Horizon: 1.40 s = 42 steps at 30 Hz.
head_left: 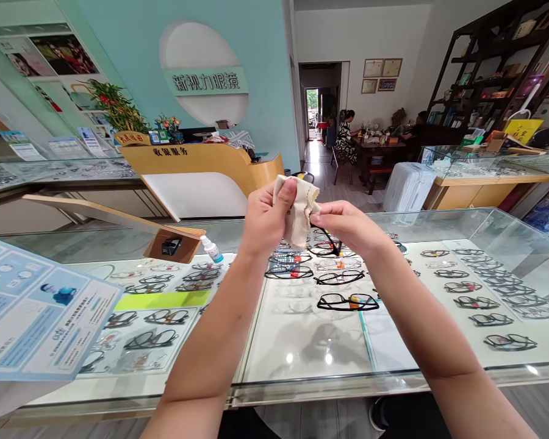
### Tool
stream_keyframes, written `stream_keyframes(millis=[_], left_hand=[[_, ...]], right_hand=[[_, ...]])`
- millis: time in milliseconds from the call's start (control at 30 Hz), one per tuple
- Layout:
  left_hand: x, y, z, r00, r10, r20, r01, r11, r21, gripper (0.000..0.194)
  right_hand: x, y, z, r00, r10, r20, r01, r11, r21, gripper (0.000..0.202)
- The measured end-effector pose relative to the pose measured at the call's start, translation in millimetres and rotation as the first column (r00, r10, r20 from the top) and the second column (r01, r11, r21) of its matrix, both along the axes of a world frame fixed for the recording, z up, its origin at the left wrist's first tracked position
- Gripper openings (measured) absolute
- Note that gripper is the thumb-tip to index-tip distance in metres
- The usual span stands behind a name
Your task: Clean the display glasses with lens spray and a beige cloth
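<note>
Above the glass counter, my left hand [271, 213] is closed on a cream cleaning cloth [298, 201] with a zigzag edge, thumb pressed on top. My right hand [350, 227] is closed too, its fingertips pinching at the cloth's right edge. Just under these fingers, a pair of black-framed eyeglasses [333, 245] sticks out from behind the cloth, apparently held by the right hand. The cloth covers part of the frame. More black eyeglasses [348, 302] lie in rows inside the showcase below.
The glass showcase [302, 390] spans the front. A spray bottle [211, 249] stands left of my arm, beside a wooden piece [174, 241] and a blue printed leaflet [41, 311]. Behind are a yellow-and-white reception desk [201, 183] and people seated at a dark table [379, 148].
</note>
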<state>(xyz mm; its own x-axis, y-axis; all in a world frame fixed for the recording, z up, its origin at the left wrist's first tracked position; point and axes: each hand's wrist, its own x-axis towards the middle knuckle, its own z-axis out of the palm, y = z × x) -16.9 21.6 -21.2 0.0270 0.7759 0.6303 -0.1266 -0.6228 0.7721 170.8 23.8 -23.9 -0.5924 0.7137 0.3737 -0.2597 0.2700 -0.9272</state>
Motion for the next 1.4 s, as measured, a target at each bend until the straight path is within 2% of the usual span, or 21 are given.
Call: stream_keyframes(millis=[67,133,200,300,400,467,533,600,667,700,767,833,933,1000,1033,1100,1167,1233,1300,1400], left_hand=[[-12,0,4.6,0.979,-0.175,-0.103,0.165,0.981,-0.100,0.054],[-21,-1,7.5,0.951,-0.263,-0.163,0.241,0.960,-0.145,0.051],[-22,-1,7.3,0.959,-0.223,-0.175,0.210,0.974,-0.091,0.053],[-11,-2,1.6,0.991,-0.069,-0.118,0.074,0.996,0.040,0.052],[5,-2,-4.6,0.996,0.086,-0.015,-0.084,0.990,0.117,0.049],[9,-2,-5.2,0.989,0.146,0.035,-0.149,0.980,0.131,0.051],[6,-3,-2.4,0.995,0.102,0.020,-0.103,0.990,0.093,0.054],[-3,-5,2.4,0.997,-0.052,-0.051,0.052,0.999,-0.008,0.055],[-13,-6,6.4,0.968,-0.217,-0.126,0.203,0.972,-0.118,0.053],[-16,-6,7.3,0.955,-0.255,-0.152,0.234,0.962,-0.141,0.052],[-16,-6,6.2,0.959,-0.221,-0.177,0.208,0.974,-0.093,0.054],[-8,-5,2.3,0.985,-0.099,-0.144,0.103,0.994,0.021,0.052],[6,-4,-3.0,0.996,0.084,-0.032,-0.079,0.986,0.146,0.051],[9,-4,-2.9,0.992,0.126,0.000,-0.125,0.980,0.153,0.056],[7,-4,-1.6,0.995,0.098,-0.016,-0.095,0.987,0.131,0.059],[-3,-4,3.1,0.994,-0.047,-0.094,0.052,0.997,0.049,0.059],[-16,-5,8.4,0.960,-0.216,-0.178,0.211,0.976,-0.047,0.055],[-25,-6,11.9,0.922,-0.303,-0.241,0.282,0.952,-0.120,0.049],[-27,-6,11.8,0.920,-0.290,-0.265,0.266,0.956,-0.124,0.049],[-16,-4,5.3,0.965,-0.145,-0.219,0.146,0.989,-0.014,0.046]], right_hand=[[6,-1,4.0,1.000,-0.023,0.002,0.023,1.000,-0.004,0.033],[10,-2,6.5,1.000,-0.029,-0.004,0.029,0.999,-0.039,0.030],[9,-3,6.5,1.000,-0.007,-0.021,0.005,0.995,-0.104,0.030],[2,-5,3.4,0.998,0.036,-0.050,-0.044,0.984,-0.173,0.033],[-6,-6,0.6,0.997,0.019,-0.078,-0.032,0.986,-0.162,0.040],[-7,-6,1.0,0.998,0.021,-0.058,-0.028,0.991,-0.132,0.042],[-3,-5,3.2,0.999,0.031,-0.017,-0.032,0.995,-0.097,0.041],[4,-4,6.0,0.999,0.031,0.010,-0.030,0.997,-0.074,0.038],[11,-3,7.8,1.000,0.018,0.011,-0.017,0.997,-0.077,0.036],[13,-2,8.0,1.000,0.018,0.008,-0.018,0.996,-0.092,0.035],[14,-2,6.7,0.999,0.039,-0.003,-0.039,0.990,-0.138,0.033],[10,-3,3.9,0.998,0.061,-0.025,-0.064,0.983,-0.171,0.034],[0,-5,0.7,0.994,0.089,-0.057,-0.097,0.985,-0.143,0.039],[-2,-5,1.0,0.993,0.110,-0.040,-0.114,0.988,-0.107,0.041],[-2,-5,2.0,0.993,0.113,-0.024,-0.115,0.988,-0.105,0.040],[4,-4,4.6,0.995,0.096,-0.003,-0.096,0.988,-0.122,0.037],[11,-1,6.8,0.998,0.068,0.003,-0.067,0.988,-0.139,0.034],[17,2,7.3,0.999,0.051,0.007,-0.049,0.987,-0.153,0.033],[18,4,5.8,0.998,0.058,0.004,-0.057,0.981,-0.188,0.033],[11,4,1.2,0.996,0.091,-0.022,-0.094,0.968,-0.232,0.037]])
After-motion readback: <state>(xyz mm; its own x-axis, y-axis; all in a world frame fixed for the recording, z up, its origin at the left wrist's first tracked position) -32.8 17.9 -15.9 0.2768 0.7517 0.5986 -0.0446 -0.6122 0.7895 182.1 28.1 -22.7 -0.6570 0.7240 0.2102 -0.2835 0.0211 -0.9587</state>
